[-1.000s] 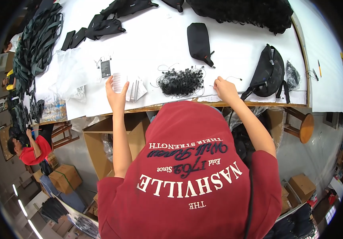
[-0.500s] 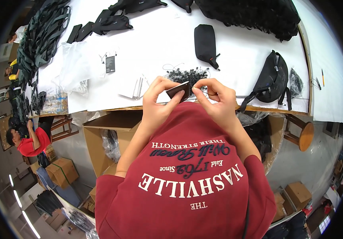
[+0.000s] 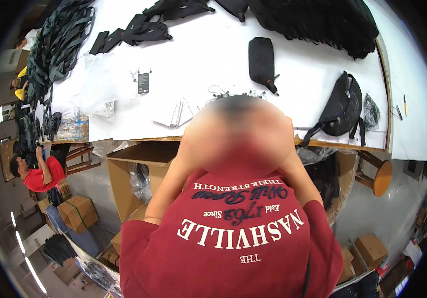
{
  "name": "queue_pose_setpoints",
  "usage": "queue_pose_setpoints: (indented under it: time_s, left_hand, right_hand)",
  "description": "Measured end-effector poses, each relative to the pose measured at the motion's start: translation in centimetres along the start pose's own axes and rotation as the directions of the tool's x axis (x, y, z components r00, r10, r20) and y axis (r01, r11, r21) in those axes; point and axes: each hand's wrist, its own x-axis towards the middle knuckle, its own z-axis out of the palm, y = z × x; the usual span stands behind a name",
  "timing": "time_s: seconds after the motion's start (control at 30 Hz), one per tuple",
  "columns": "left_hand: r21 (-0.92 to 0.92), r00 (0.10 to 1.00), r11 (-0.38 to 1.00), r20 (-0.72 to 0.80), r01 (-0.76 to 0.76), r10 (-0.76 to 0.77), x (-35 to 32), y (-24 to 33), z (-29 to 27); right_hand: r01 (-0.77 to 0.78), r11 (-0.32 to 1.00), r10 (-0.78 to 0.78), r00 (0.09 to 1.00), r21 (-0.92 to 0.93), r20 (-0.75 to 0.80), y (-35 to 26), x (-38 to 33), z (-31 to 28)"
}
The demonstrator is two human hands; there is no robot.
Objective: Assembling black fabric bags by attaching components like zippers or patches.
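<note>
Head | hands (image 3: 205,134) blurred mid-frame, I can't tell their grip | left: white cards (image 3: 170,114) loose on tabletop (image 3: 198,54), left of centre | done: unclear

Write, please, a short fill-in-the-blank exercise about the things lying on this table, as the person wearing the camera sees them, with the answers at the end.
1. The small rectangular tag lying flat on the table is ____ in colour.
2. The clear plastic bag lies to the ____ of the white cards.
3. The curved black bag lies to the ____ of those cards.

Missing words: black; left; right.
</note>
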Motion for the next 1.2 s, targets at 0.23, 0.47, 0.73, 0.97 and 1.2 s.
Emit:
queue_pose_setpoints:
  time_s: [0.23,0.47,0.73,0.97,1.2]
  left_hand:
    - [-0.656,0.857,0.554,0.423,0.513,-0.294,-0.8,-3.2,0.9]
    - [-0.702,0.835,0.462,0.384,0.542,-0.395,-0.6,-5.5,0.4]
    - [-0.742,0.882,0.51,0.236,0.435,-0.409,5.1,-8.3,-0.2]
    - [-0.527,0.608,0.661,-0.303,0.534,-0.733,14.3,-30.6,0.2]
    - [-0.308,0.413,0.597,-0.491,0.741,-0.767,16.6,-38.6,-0.6]
  right_hand:
    - [-0.038,0.997,0.045,0.991,-0.061,0.124,-0.5,0.7,0.7]
    - [-0.091,0.994,0.102,0.976,-0.063,0.193,1.4,3.3,2.0]
    - [-0.436,0.861,0.314,0.861,0.262,0.4,3.1,6.3,1.6]
    - [-0.459,0.829,0.394,0.885,0.32,0.25,4.3,8.0,0.7]
    - [-0.472,0.804,0.45,0.881,0.363,0.147,5.5,7.2,-0.2]
